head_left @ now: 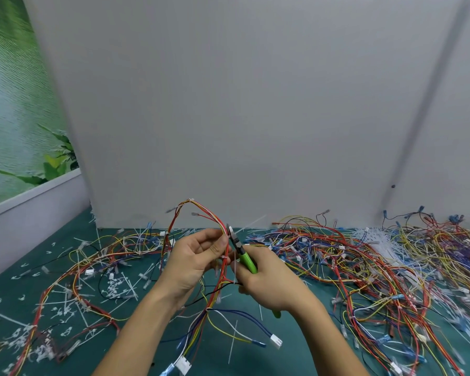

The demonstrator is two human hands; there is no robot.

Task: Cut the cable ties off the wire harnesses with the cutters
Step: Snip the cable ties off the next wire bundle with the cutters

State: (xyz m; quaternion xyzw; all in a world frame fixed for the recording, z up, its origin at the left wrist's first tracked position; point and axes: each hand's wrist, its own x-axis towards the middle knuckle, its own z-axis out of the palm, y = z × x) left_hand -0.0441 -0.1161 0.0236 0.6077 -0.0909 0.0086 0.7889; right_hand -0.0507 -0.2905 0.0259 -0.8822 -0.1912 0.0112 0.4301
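Observation:
My left hand (194,260) pinches a wire harness (219,278) of red, yellow and orange wires that arches up above the green table. A white cable tie (224,257) wraps the bundle just below my left thumb. My right hand (266,280) grips green-handled cutters (247,260), and the same hand holds the bundle lower down. The cutters' dark jaws (231,236) point up and sit against the wires beside my left fingertips. The harness's loose ends with white connectors (276,341) hang down onto the table.
A big tangle of harnesses (377,267) covers the table's right half. More harnesses (98,267) and several cut white tie scraps (114,289) lie on the left. A grey wall panel (228,118) stands close behind the table.

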